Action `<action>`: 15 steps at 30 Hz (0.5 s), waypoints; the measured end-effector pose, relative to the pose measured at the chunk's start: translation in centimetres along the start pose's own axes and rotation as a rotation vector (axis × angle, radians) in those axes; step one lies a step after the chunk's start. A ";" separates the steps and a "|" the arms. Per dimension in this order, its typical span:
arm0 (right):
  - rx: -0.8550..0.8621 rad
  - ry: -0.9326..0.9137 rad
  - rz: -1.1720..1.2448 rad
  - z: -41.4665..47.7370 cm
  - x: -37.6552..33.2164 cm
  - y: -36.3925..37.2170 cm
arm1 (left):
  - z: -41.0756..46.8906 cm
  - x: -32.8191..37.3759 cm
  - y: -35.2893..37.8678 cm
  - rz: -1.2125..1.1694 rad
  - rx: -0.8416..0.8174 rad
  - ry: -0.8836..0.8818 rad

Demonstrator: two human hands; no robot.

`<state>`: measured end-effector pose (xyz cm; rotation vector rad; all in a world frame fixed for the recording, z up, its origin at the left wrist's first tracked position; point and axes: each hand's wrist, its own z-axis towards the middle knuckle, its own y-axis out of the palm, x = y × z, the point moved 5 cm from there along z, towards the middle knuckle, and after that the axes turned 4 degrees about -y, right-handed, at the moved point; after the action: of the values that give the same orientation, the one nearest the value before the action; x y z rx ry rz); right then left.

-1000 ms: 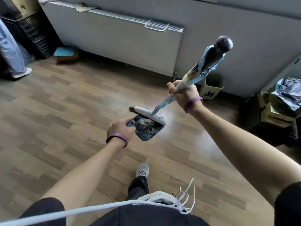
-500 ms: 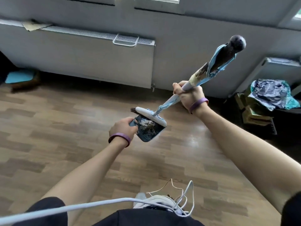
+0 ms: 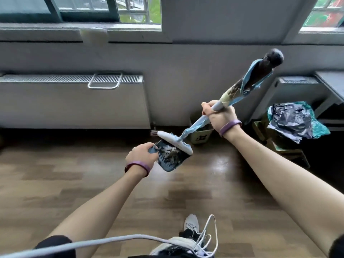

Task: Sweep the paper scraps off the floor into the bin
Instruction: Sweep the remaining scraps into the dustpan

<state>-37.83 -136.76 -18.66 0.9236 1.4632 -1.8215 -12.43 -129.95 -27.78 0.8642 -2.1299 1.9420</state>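
View tilted up since half-second back: windows [image 3: 89, 8] came into top of frame, small bin [image 3: 202, 136] showed by wall right of centre. Dustpan [image 3: 170, 162] dark blue, comb-toothed edge, heaped with pale paper scraps [image 3: 170, 152], held off floor [image 3: 93, 183] at centre. Left hand [image 3: 140, 155] clenched round dustpan handle, pan jutting right of fingers. Right hand [image 3: 218, 117] gripped broom [image 3: 193, 128] shaft mid-length. White broom head [image 3: 175, 141] lay across pan's far edge, lower left of that fist.
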 end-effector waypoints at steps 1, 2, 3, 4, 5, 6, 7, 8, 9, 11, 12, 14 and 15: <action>0.011 0.009 0.001 2.1 0.8 -0.6 | 1.6 1.6 0.4 0.001 -0.002 0.005; 0.022 0.017 0.002 4.5 1.7 -1.4 | 3.4 3.6 0.8 0.006 0.005 0.012; 0.025 0.019 0.000 5.9 2.2 -1.8 | 4.5 4.7 0.9 0.008 0.010 0.014; 0.030 0.019 -0.002 7.5 2.7 -2.2 | 5.8 6.0 1.0 0.007 0.014 0.018; 0.040 0.022 -0.001 9.5 3.2 -2.8 | 7.4 7.4 1.5 0.003 0.015 0.025; 0.053 0.029 0.000 11.3 3.7 -3.2 | 9.0 8.7 1.8 0.005 0.013 0.030; 0.065 0.039 0.003 13.0 4.2 -3.6 | 10.5 9.8 2.1 0.003 0.008 0.033; 0.077 0.050 0.006 14.6 4.7 -4.0 | 11.9 11.0 2.4 0.002 0.004 0.038; 0.088 0.060 0.009 16.3 5.2 -4.3 | 13.4 12.1 2.6 -0.001 -0.001 0.044; 0.112 0.082 0.019 19.4 6.1 -4.9 | 16.3 14.0 3.1 0.001 -0.012 0.060; 0.126 0.093 0.024 20.9 6.6 -5.2 | 17.8 14.8 3.3 0.006 -0.018 0.067; 0.163 0.119 0.021 23.6 7.6 -5.6 | 20.7 16.2 4.0 0.018 -0.032 0.078; 0.183 0.135 0.019 25.0 8.0 -5.8 | 22.2 16.9 4.5 0.023 -0.042 0.085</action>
<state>-50.60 -160.39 -18.55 1.1658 1.3783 -1.9356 -22.43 -156.37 -27.48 0.7395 -2.1334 1.9013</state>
